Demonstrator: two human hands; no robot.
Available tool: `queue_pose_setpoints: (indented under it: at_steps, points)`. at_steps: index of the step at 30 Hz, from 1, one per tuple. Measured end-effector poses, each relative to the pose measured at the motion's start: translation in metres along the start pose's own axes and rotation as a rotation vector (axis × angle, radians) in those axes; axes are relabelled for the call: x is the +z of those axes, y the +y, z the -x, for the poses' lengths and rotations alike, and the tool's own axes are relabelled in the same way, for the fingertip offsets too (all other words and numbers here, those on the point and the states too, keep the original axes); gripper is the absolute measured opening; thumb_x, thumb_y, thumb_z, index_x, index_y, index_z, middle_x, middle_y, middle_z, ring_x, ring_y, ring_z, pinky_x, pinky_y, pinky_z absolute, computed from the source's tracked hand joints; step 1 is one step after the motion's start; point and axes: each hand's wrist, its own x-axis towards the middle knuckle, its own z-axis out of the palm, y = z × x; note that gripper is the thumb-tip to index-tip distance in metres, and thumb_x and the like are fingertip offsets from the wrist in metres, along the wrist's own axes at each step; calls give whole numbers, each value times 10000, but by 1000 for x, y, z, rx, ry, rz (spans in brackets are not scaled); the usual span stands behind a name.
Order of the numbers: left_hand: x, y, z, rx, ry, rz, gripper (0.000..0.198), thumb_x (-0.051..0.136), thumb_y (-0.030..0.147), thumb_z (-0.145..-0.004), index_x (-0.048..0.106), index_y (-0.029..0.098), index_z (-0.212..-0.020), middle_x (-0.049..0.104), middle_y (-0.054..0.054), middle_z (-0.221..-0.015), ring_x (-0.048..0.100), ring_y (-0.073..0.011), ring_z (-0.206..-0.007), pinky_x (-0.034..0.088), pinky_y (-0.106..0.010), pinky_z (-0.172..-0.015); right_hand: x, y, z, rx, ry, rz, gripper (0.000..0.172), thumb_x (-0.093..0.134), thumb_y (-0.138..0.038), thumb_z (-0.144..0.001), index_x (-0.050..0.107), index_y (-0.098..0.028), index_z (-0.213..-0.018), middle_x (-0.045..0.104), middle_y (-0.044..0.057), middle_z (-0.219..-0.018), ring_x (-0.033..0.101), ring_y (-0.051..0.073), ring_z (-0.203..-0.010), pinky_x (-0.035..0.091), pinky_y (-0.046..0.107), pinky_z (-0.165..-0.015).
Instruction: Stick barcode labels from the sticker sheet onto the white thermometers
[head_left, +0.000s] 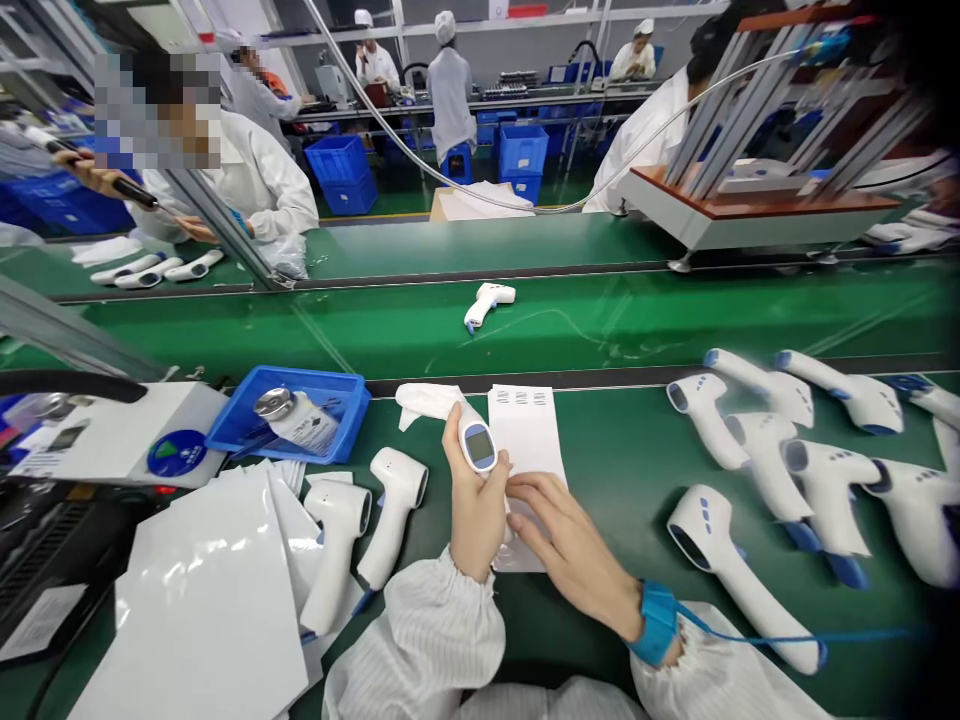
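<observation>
At a green workbench (607,430), a person with a blue strap (655,622) on one wrist wraps the left hand (474,515) around a white thermometer (478,447), its screen turned up, apparently for easy viewing. The right hand (574,545) comes alongside, fingers extended toward the handle; whether they pinch anything cannot be told. Glossy white sheets (210,590) lie to the left, beside a pair of thermometers (394,515), while a loose cluster of thermometers (769,460) sits to the right, probably grouped there to leave working room between. A printed paper (525,425) lies beneath and past the hands, likely for close reach. Farther off, a blue tray (350,425) holds a capped bottle (307,425), perhaps against spills. Beyond, a lone thermometer (491,297) rests on a bright green belt (360,330); across it, co-workers (274,180) in white occupy a room with stacked blue crates (523,150).
</observation>
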Motion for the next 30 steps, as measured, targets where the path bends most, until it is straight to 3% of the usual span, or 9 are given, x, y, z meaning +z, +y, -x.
queue_pose_setpoints:
  at_steps: [4, 9, 13, 15, 19, 21, 25, 27, 30]
  points:
    - [-9, 0, -5, -115, -28, 43, 768, 630, 246, -839, 234, 358, -1488, 526, -85, -1250, 576, -134, -742, 541, -263, -625, 5, 33, 5, -171, -34, 477, 503, 509, -359, -960, 442, -199, -1433, 435, 88, -1524, 321, 342, -1434, 327, 576, -1141]
    - [-13, -4, -3, -234, -82, 77, 793, 613, 198, -830, 210, 349, -1497, 566, -45, -1014, 545, -130, -713, 531, -229, -557, 7, 36, 33, -249, -118, 629, 565, 550, -386, -936, 418, -205, -1455, 414, 65, -1541, 366, 335, -1413, 382, 545, -1114]
    - [-16, -16, -2, -288, -140, 86, 714, 632, 239, -832, 297, 370, -1449, 530, -59, -1212, 588, -161, -876, 597, -293, -680, -2, 25, 44, -233, -118, 554, 447, 558, -353, -935, 510, -234, -1363, 536, 61, -1443, 480, 307, -1323, 421, 520, -1075]
    - [-16, -21, -3, -300, -161, 101, 669, 632, 272, -851, 315, 376, -1431, 500, -53, -1301, 598, -175, -987, 597, -322, -790, -9, 26, 35, -158, -51, 469, 348, 527, -318, -950, 559, -244, -1289, 601, 62, -1352, 555, 275, -1227, 470, 476, -1012]
    - [-10, -22, -6, -309, -198, 126, 668, 639, 299, -863, 298, 367, -1433, 497, -54, -1333, 588, -198, -1106, 580, -344, -883, -25, 52, -12, 64, 290, 314, 240, 494, -283, -938, 645, -207, -1108, 635, 104, -1224, 591, 278, -1122, 497, 440, -932]
    - [-7, -21, -7, -326, -208, 127, 723, 660, 305, -847, 264, 378, -1447, 490, -61, -1329, 603, -208, -1082, 603, -362, -838, -31, 70, -40, 141, 391, 259, 214, 505, -273, -915, 673, -194, -1021, 654, 112, -1147, 600, 288, -1071, 496, 447, -911]
    - [-2, -22, -8, -345, -238, 125, 796, 663, 321, -831, 198, 382, -1474, 519, -72, -1203, 622, -239, -1031, 633, -333, -640, -37, 95, -74, 177, 431, 221, 192, 531, -283, -884, 704, -202, -905, 687, 93, -1023, 621, 273, -952, 508, 432, -834]
    - [0, -26, -9, -331, -241, 109, 803, 645, 298, -835, 176, 367, -1483, 536, -54, -1070, 631, -214, -919, 592, -260, -510, -37, 99, -80, 178, 437, 197, 185, 551, -292, -869, 719, -216, -866, 698, 79, -1002, 622, 261, -936, 504, 419, -828]
    - [2, -32, -11, -302, -261, 84, 759, 591, 257, -866, 167, 358, -1487, 533, -6, -931, 532, -82, -531, 467, -188, -378, -37, 101, -83, 167, 425, 162, 187, 567, -290, -856, 741, -226, -828, 712, 70, -987, 622, 252, -944, 491, 416, -858]
